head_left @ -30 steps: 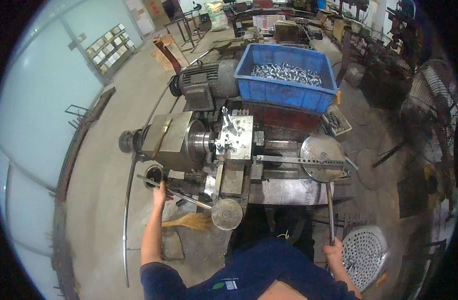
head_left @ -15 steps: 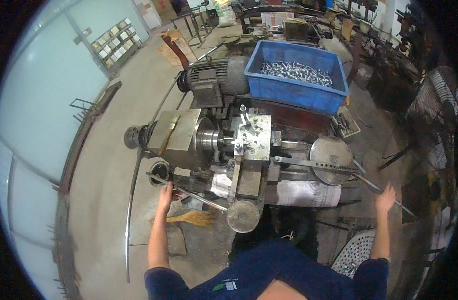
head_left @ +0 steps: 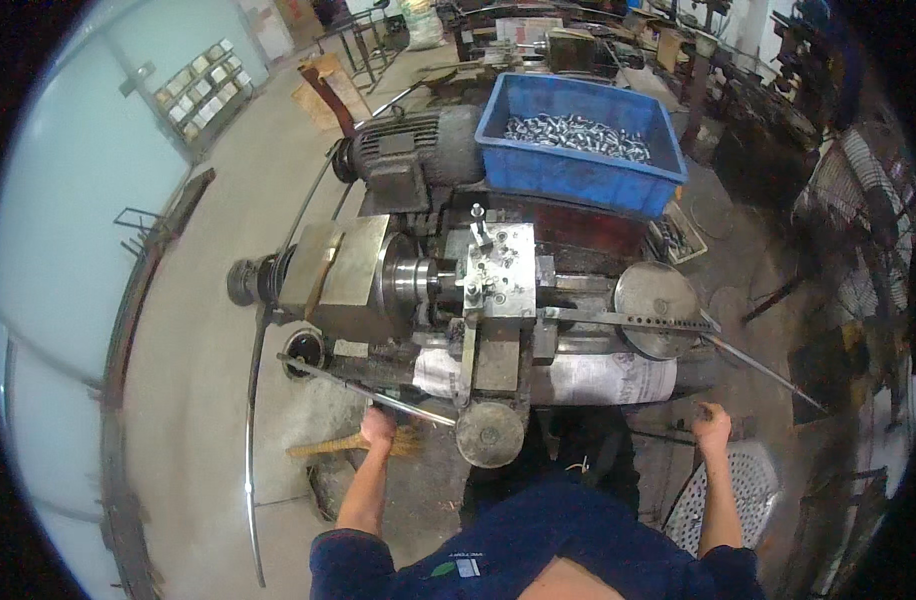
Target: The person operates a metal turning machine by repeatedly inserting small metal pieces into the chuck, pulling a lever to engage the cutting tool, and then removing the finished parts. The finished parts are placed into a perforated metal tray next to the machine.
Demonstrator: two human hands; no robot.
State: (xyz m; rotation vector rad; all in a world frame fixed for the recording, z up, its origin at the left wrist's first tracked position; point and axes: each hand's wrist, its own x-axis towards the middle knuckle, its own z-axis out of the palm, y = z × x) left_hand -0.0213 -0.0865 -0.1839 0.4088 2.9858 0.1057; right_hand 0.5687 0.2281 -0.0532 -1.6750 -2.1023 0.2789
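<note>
My left hand (head_left: 378, 428) is closed just below the slanting steel lever (head_left: 323, 374); whether it touches the lever or holds something small is hidden. That lever ends at a round metal disc (head_left: 490, 435) in front of the lathe-like machine. My right hand (head_left: 711, 422) is curled at the front right, clear of the other long rod (head_left: 763, 370); its contents cannot be made out. Between the hands, farther off, stand the machine's tool block (head_left: 508, 270) and its chuck (head_left: 413, 280). A brush (head_left: 323, 270) lies on the headstock cover (head_left: 363, 255).
A blue crate (head_left: 578, 185) of small shiny metal parts stands behind the machine, beside an electric motor (head_left: 428, 150). A perforated metal seat (head_left: 743, 490) is near my right forearm. A straw broom (head_left: 323, 445) lies at the left. A large disc (head_left: 658, 300) sits at the machine's right.
My right hand has come off the right-hand rod and drawn inward and nearer. My left hand has slid right and nearer along the left lever. The view has shifted slightly.
</note>
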